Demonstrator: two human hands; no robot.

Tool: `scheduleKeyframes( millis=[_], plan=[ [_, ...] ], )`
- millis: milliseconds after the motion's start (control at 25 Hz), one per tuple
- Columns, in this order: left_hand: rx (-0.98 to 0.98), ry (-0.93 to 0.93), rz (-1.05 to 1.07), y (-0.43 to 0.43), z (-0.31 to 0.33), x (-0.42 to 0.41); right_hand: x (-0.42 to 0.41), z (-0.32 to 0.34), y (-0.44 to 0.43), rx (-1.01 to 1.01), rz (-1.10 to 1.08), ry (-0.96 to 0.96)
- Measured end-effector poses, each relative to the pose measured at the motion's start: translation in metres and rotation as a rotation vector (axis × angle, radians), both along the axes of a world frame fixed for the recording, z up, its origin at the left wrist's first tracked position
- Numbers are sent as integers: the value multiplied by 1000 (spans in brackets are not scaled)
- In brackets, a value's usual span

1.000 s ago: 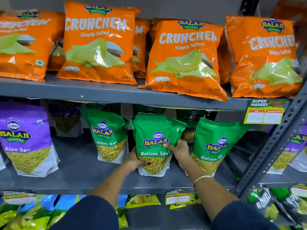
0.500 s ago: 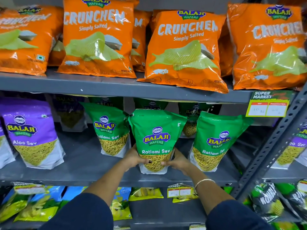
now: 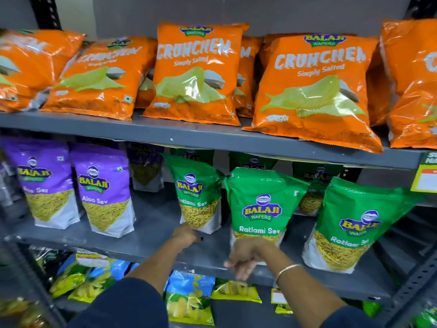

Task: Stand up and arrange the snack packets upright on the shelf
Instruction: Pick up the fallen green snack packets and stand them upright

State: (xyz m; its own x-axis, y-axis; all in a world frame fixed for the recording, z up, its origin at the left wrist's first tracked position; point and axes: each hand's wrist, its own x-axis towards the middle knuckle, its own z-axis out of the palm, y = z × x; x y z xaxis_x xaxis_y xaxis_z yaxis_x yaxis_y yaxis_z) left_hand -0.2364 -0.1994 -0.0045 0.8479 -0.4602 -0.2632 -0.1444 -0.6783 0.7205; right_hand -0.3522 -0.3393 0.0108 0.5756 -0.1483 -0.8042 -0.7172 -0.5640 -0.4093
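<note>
Middle Ratlami Sev packet (image 3: 262,209) stands upright on the grey middle shelf (image 3: 146,235), its base hidden behind the right hand (image 3: 246,259). That hand is motion-blurred, fingers loosely curled, holding nothing. Left hand (image 3: 185,234) is at the foot of the left green packet (image 3: 197,195); its finger state can't be made out. Purple Aloo Sev packets (image 3: 104,192) stand left. Price tag (image 3: 425,176) is cut off at the right.
</note>
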Motion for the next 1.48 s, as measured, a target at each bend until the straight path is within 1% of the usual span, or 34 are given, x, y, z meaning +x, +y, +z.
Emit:
scheduleKeyframes(
  millis=[80, 120, 160, 200, 240, 280, 320, 360, 400, 480, 560, 600, 640, 720, 800, 880, 960, 1040, 1080, 1120, 1240, 1280, 1320, 1440, 1480],
  plan=[
    [-96, -40, 161, 22, -2, 39, 36, -10, 23, -101, -121, -359],
    [-182, -40, 177, 29, -3, 62, 54, -11, 32, -118, -230, -506],
    [-273, -13, 164, 32, 0, 78, 68, -14, 31, -88, -371, -622],
    [-340, 19, 127, 29, 0, 87, 74, -13, 27, -30, -499, -693],
    [-362, 52, 64, 27, -2, 100, 87, -16, 25, 55, -602, -762],
    [-374, 101, -14, 25, -4, 107, 95, -22, 21, 144, -666, -810],
    [-411, 167, -95, 21, -10, 112, 100, -27, 18, 201, -676, -864],
    [-446, 229, -150, 21, -14, 116, 105, -26, 21, 226, -674, -899],
    [-464, 251, -184, 21, -20, 121, 110, -28, 25, 212, -678, -918],
    [-445, 227, -189, 29, -33, 130, 116, -35, 37, 184, -714, -948],
    [-395, 190, -215, 45, -38, 138, 115, -43, 52, 184, -688, -937],
    [-390, 180, -214, 56, -36, 138, 112, -41, 63, 198, -641, -909],
    [-398, 197, -212, 67, -32, 137, 112, -38, 70, 270, -622, -919],
    [-402, 250, -225, 86, -25, 133, 113, -13, 82, 476, -664, -1014],
    [-403, 222, -198, 94, -26, 133, 117, 27, 87, 584, -758, -1155],
    [-436, 234, -186, 93, -46, 144, 120, 59, 84, 546, -768, -1260],
    [-386, 212, -187, 90, -61, 153, 119, 74, 82, 496, -788, -1297],
    [-362, 177, -181, 88, -72, 158, 115, 68, 79, 530, -830, -1300],
    [-368, 156, -181, 88, -71, 157, 112, 62, 78, 559, -813, -1286],
    [-354, 140, -187, 88, -71, 157, 110, 53, 78, 558, -769, -1239],
    [-266, 109, -197, 94, -39, 133, 100, 19, 84, 363, -563, -992],
    [-245, 95, -191, 97, -22, 118, 97, 8, 86, 320, -540, -934],
    [-233, 90, -185, 97, -17, 110, 94, -1, 87, 304, -540, -908],
    [-236, 93, -202, 89, -18, 97, 87, -18, 82, 335, -555, -957],
    [-236, 76, -200, 86, -20, 96, 85, -18, 79, 320, -562, -942]
  ],
)
